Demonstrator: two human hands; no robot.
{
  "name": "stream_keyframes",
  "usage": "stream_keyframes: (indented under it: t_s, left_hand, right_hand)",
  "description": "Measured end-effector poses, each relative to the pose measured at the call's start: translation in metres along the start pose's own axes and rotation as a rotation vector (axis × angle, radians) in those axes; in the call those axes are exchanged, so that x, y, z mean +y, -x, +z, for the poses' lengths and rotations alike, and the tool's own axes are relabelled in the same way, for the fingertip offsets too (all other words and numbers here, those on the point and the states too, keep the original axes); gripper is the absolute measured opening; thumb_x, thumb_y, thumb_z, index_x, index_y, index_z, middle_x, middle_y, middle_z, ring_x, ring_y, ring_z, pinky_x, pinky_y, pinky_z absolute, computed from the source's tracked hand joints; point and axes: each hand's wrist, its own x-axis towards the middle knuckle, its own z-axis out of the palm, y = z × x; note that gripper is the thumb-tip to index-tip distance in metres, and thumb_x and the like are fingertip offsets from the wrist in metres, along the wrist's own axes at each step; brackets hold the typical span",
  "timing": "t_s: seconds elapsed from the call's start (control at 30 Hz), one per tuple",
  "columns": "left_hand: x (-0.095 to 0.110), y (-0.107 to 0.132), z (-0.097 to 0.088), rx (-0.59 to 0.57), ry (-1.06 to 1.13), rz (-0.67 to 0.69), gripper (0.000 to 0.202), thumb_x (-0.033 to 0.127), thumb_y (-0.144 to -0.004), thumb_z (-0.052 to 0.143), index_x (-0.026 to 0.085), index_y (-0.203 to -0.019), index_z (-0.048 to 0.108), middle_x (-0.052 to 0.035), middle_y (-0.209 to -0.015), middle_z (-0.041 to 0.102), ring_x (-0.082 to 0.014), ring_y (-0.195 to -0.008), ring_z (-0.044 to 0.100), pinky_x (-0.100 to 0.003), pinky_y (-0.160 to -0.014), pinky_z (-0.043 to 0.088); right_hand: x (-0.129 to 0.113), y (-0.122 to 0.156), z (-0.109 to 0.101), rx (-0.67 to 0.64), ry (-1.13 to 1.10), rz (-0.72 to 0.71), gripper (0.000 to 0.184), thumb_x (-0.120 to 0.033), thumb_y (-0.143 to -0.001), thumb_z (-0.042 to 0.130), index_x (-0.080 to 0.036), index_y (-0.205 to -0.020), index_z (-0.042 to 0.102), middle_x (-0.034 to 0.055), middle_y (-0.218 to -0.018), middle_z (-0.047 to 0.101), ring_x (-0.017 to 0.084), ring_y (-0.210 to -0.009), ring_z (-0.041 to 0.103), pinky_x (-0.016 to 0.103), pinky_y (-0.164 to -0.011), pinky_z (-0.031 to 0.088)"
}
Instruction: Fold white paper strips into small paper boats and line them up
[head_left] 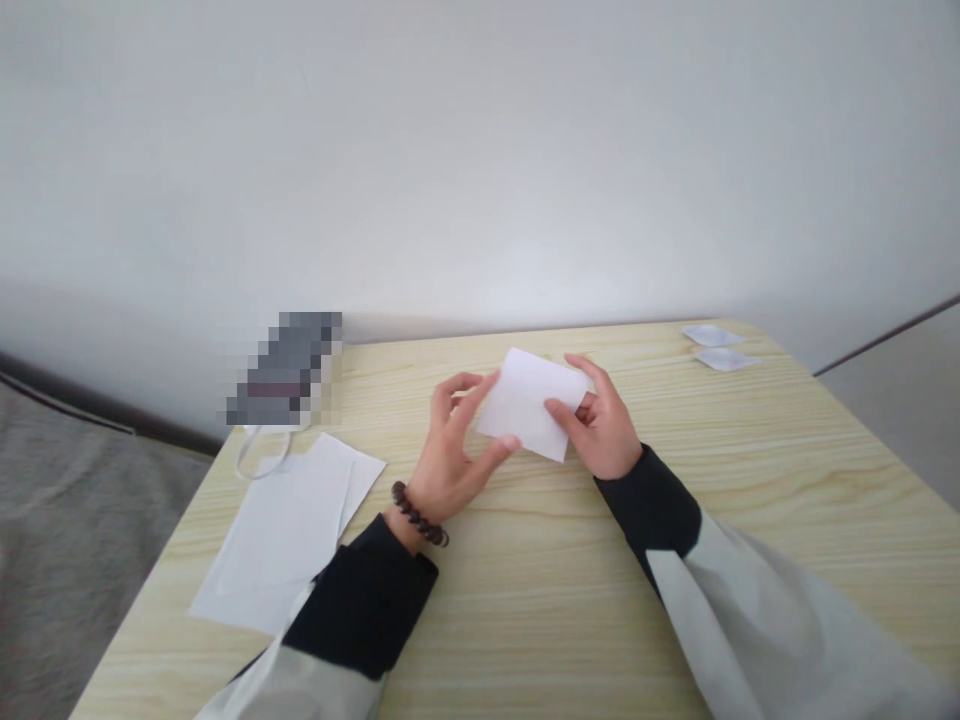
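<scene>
A small folded piece of white paper is held up above the wooden table, slightly tilted. My right hand grips its right side, thumb on the near face and the other fingers partly hidden behind it. On the opposite side, my left hand holds the paper lightly by its edges. The left index fingertip touches the left edge and the thumb lies at the bottom edge. A dark beaded bracelet circles the left wrist.
Overlapping white paper sheets lie on the table at the left. Behind them is a pixelated dark object with a white cord loop. Two pale folded paper pieces rest at the far right corner. A white wall borders the back edge.
</scene>
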Motion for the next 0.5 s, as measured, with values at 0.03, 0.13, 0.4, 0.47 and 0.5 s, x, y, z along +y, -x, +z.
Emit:
stream_keyframes:
  t_s: [0.03,0.13,0.4,0.47,0.5]
  left_hand:
    - [-0.002,-0.001,-0.001,0.036,0.112,-0.108,0.063,0.044,-0.083,0.057,0.023,-0.138,0.036,-0.0142,-0.129,0.040,-0.0261,-0.118,0.042,-0.044,-0.094,0.043]
    - [-0.005,-0.002,-0.005,-0.091,0.446,-0.384,0.060,0.045,-0.084,0.055,0.017,-0.134,0.038,-0.0155,-0.121,0.052,-0.0237,-0.103,0.056,-0.038,-0.083,0.050]
    - [-0.003,0.001,-0.010,-0.223,0.670,-0.672,0.032,0.042,-0.077,0.066,0.014,-0.092,0.064,-0.0060,-0.082,0.071,-0.0188,-0.073,0.065,-0.025,-0.059,0.050]
    - [-0.004,0.002,-0.011,-0.221,0.678,-0.701,0.032,0.043,-0.076,0.066,0.014,-0.090,0.064,-0.0044,-0.074,0.070,-0.0160,-0.063,0.063,-0.022,-0.052,0.046]
    - [-0.004,0.002,-0.012,-0.214,0.679,-0.717,0.032,0.044,-0.076,0.066,0.015,-0.090,0.064,-0.0037,-0.071,0.070,-0.0147,-0.059,0.061,-0.021,-0.049,0.044]
  right_hand:
    - [-0.001,-0.001,-0.001,-0.017,-0.057,0.032,0.075,-0.041,-0.077,0.066,-0.021,-0.138,0.027,0.0087,-0.091,0.070,0.021,-0.072,0.068,0.032,-0.061,0.056]
    - [-0.006,0.000,0.001,-0.094,-0.135,0.117,0.073,-0.041,-0.072,0.070,-0.021,-0.133,0.033,0.0081,-0.091,0.072,0.021,-0.074,0.069,0.032,-0.063,0.057]
    - [-0.017,0.012,0.007,-0.171,0.151,0.092,0.029,-0.045,-0.080,0.061,-0.016,-0.084,0.065,-0.0007,-0.054,0.063,0.011,-0.043,0.053,0.020,-0.038,0.039]
    - [-0.016,0.012,0.005,-0.181,0.183,0.015,0.027,-0.042,-0.083,0.057,-0.016,-0.084,0.066,-0.0024,-0.050,0.058,0.009,-0.040,0.049,0.020,-0.037,0.035]
    - [-0.015,0.011,0.004,-0.179,0.192,-0.042,0.026,-0.039,-0.084,0.056,-0.016,-0.085,0.067,-0.0021,-0.052,0.058,0.009,-0.042,0.049,0.020,-0.038,0.036]
